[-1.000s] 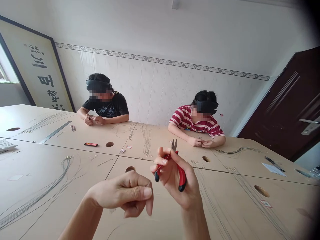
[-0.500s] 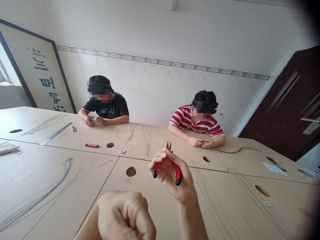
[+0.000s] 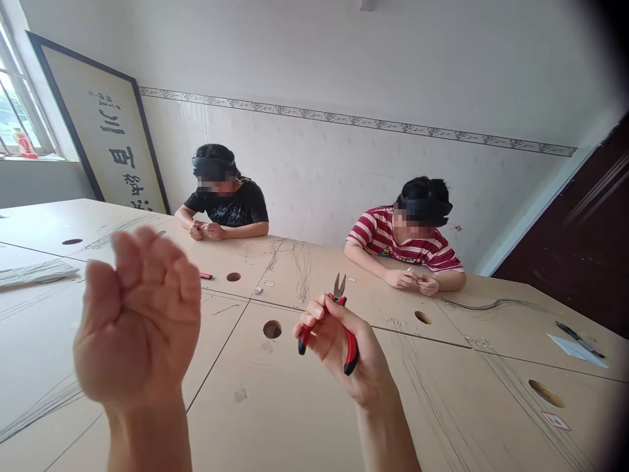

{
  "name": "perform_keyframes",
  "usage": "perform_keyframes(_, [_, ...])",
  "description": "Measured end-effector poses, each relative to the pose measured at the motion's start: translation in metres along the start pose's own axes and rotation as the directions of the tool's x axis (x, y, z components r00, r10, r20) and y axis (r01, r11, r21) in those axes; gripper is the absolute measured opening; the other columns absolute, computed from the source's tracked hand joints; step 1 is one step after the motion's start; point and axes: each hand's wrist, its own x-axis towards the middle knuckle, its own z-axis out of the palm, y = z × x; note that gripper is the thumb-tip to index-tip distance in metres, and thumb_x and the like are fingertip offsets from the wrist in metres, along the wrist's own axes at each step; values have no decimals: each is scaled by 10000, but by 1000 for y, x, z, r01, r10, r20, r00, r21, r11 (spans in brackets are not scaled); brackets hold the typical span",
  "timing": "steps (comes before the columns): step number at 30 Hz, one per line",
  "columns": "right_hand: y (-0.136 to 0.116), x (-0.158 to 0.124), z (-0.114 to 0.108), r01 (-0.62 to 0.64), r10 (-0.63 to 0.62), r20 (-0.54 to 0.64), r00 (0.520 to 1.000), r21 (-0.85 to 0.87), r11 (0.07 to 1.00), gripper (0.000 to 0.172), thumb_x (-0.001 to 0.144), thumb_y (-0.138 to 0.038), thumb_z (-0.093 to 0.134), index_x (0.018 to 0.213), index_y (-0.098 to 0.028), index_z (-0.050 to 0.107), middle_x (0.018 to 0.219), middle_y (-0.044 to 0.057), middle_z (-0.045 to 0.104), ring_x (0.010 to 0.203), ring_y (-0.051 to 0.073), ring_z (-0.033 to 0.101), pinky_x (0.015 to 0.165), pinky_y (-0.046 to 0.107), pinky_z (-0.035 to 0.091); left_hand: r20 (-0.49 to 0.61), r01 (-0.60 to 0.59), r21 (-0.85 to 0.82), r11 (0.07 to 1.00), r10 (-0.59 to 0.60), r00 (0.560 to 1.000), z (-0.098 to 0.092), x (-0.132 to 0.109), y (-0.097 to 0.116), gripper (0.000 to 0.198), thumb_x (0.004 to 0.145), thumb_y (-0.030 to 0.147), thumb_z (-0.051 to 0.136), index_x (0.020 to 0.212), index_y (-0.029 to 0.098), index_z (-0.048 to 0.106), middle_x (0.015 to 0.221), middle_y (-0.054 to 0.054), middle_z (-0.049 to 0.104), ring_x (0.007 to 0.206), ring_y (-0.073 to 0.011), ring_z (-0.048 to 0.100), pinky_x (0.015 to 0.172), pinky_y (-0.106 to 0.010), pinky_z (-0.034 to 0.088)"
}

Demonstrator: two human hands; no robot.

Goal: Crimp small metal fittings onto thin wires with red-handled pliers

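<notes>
My right hand [image 3: 361, 364] grips a pair of pliers [image 3: 350, 341] with red and black handles, held up above the table. The pliers' pointed metal jaws are parted and point away from me, with nothing between them. On the left, my left hand [image 3: 140, 328] is raised with its palm turned toward me. Its fingers are loosely curved and a little blurred, and I see nothing in the palm. Bundles of thin grey wires [image 3: 44, 403] lie on the table below and behind the left hand.
Two people sit across the beige table [image 3: 275, 406], working with their hands. More thin wires [image 3: 427, 380] lie at the right and thin strands [image 3: 302, 269] at the back. Round holes [image 3: 272, 329] pierce the tabletop. A pen [image 3: 580, 338] rests on paper at the far right.
My left hand has risen from the bottom middle to the left, turning from a closed fist to an open palm. The pliers stay in my right hand, their jaws a little wider. The view has shifted left.
</notes>
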Motion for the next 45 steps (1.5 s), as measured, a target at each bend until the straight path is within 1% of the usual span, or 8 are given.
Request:
perform_keyframes(9, [12, -18, 11, 37, 12, 108, 994, -440, 897, 156, 906, -295, 617, 810, -178, 580, 726, 8, 589, 729, 146, 560, 796, 352, 459, -40, -52, 283, 958, 65, 997, -18, 25, -47, 390, 985, 466, 406, 974, 271, 744, 1305, -23, 660, 1343, -205, 481, 1144, -393, 358])
perform_keyframes(14, [9, -26, 20, 49, 33, 136, 990, -558, 829, 231, 904, -351, 616, 760, -178, 565, 732, 10, 579, 687, 135, 535, 779, 343, 441, 135, 155, 585, 796, -285, 949, -15, 16, -61, 407, 962, 487, 463, 987, 190, 740, 1233, -106, 691, 1266, -259, 544, 1066, -419, 417])
perform_keyframes(20, [-7, -26, 12, 173, -128, 142, 982, -374, 911, 180, 929, -249, 574, 766, -175, 592, 725, 7, 568, 745, 141, 547, 823, 350, 476, 292, 298, 858, 419, -874, 389, 2, 0, -66, 405, 959, 475, 477, 856, 171, 723, 942, -49, 733, 972, -203, 652, 915, -327, 494])
perform_keyframes(25, [-27, -24, 1, 174, -162, 85, 983, -159, 972, 185, 918, -212, 579, 738, -179, 600, 712, -19, 526, 719, 119, 533, 812, 328, 513, 380, 455, 765, 457, -889, 254, 8, -10, -80, 460, 987, 498, 392, 852, 135, 639, 766, -80, 719, 735, -177, 678, 624, -257, 535])
perform_keyframes(35, [-43, -15, -15, 162, -163, -4, 987, 92, 982, 141, 877, -145, 607, 746, -184, 571, 713, -37, 523, 701, 98, 550, 799, 299, 542, 683, 688, 620, 377, -691, -237, 12, -26, -96, 576, 953, 555, 412, 779, 94, 710, 415, -66, 589, 340, -144, 516, 325, -220, 378])
perform_keyframes(37, [-40, -13, -15, 151, -151, -1, 988, 101, 983, 129, 874, -146, 610, 760, -190, 570, 719, -39, 531, 706, 99, 555, 796, 299, 539, 703, 697, 606, 384, -669, -243, 14, -35, -100, 588, 889, 624, 482, 653, 121, 675, 361, -42, 525, 293, -126, 439, 303, -224, 334])
perform_keyframes(41, [-31, -8, -13, 42, -50, 47, 998, 151, 988, 120, 842, -142, 651, 794, -193, 553, 721, -57, 538, 707, 87, 559, 800, 277, 527, 725, 743, 488, 458, -687, -53, 11, -58, -106, 622, 680, 734, 640, 410, 195, 483, 266, 31, 317, 236, -66, 231, 260, -225, 187])
perform_keyframes(45, [-17, -2, -7, -92, 70, 107, 992, 217, 972, 156, 825, -149, 674, 780, -188, 530, 712, -64, 543, 692, 74, 553, 804, 266, 517, 684, 702, 475, 530, -725, 83, -4, -65, -94, 635, 506, 852, 629, 342, 255, 485, 256, -16, 355, 265, -141, 361, 268, -299, 287])
